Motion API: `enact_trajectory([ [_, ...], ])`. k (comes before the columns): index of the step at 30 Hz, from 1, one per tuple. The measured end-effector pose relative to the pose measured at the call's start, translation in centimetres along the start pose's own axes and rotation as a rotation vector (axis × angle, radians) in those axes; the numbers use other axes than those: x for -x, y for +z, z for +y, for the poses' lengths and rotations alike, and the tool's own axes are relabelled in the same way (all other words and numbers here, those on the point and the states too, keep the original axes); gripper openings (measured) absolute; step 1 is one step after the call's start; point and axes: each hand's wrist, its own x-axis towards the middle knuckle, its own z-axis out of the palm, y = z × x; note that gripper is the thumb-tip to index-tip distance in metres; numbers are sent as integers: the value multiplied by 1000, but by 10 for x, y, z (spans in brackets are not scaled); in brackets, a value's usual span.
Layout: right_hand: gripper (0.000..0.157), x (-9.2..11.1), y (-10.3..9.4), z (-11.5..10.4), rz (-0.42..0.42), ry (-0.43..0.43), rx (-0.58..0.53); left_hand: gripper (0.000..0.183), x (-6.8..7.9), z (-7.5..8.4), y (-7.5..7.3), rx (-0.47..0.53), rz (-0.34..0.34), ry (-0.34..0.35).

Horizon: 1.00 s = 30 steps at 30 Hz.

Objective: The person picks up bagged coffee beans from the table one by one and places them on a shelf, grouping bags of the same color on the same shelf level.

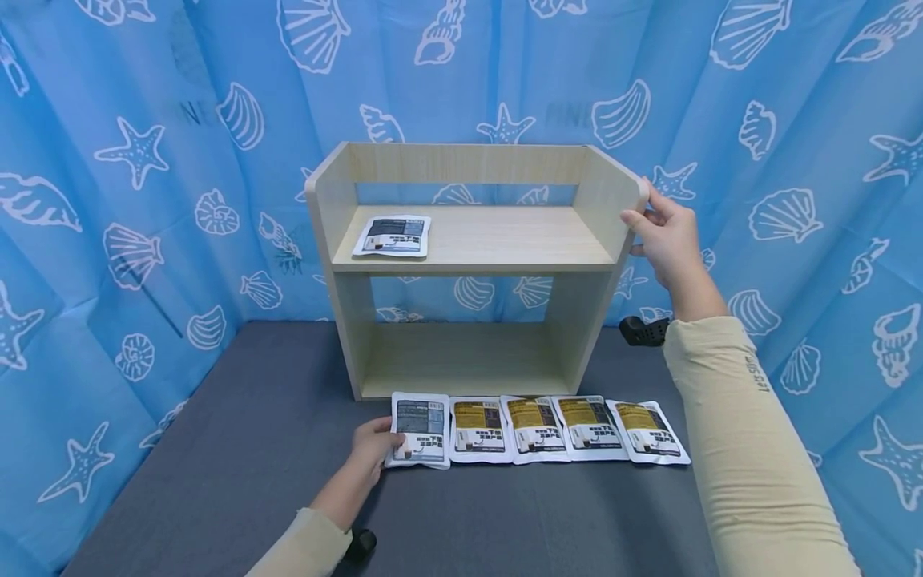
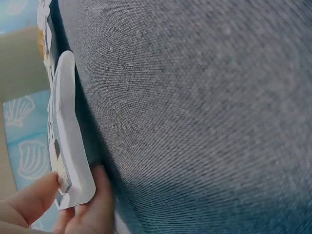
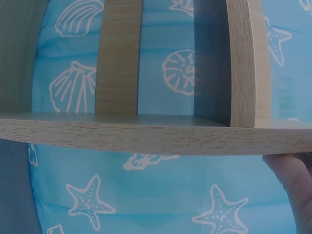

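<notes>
My left hand (image 1: pixel 375 445) pinches the lower left edge of a white pouch with a grey-blue label (image 1: pixel 421 429), the leftmost in a row before the shelf. In the left wrist view, the thumb is on the pouch's printed face and the fingers are behind it, with the pouch (image 2: pixel 73 141) tilted up off the grey cloth. Up at the right side panel of the wooden shelf (image 1: pixel 627 196), my right hand (image 1: pixel 667 236) grips the panel's front edge near the top. Only part of that hand shows in the right wrist view, at the panel (image 3: pixel 161 139).
Several white pouches with gold labels (image 1: pixel 479 429) continue the row rightward along the shelf's front. Another pouch with a dark label (image 1: pixel 394 236) lies at the left of the upper board. A grey cloth (image 1: pixel 252 449) covers the table, and a blue seashell curtain (image 1: pixel 180 160) hangs behind.
</notes>
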Motion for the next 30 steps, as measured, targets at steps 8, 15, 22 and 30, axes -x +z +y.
enact_trajectory([
  [8,60,-1,1,0,4,13,-4,49,-3,-5,-7,121,-16,-79],
  [15,59,-1,1,0,1,14,1,51,-1,-4,-12,191,-49,-131],
  [22,60,-1,1,1,1,13,3,52,2,3,-17,232,-72,-126],
  [30,60,0,1,0,4,6,13,50,5,16,-20,265,-85,-118],
])
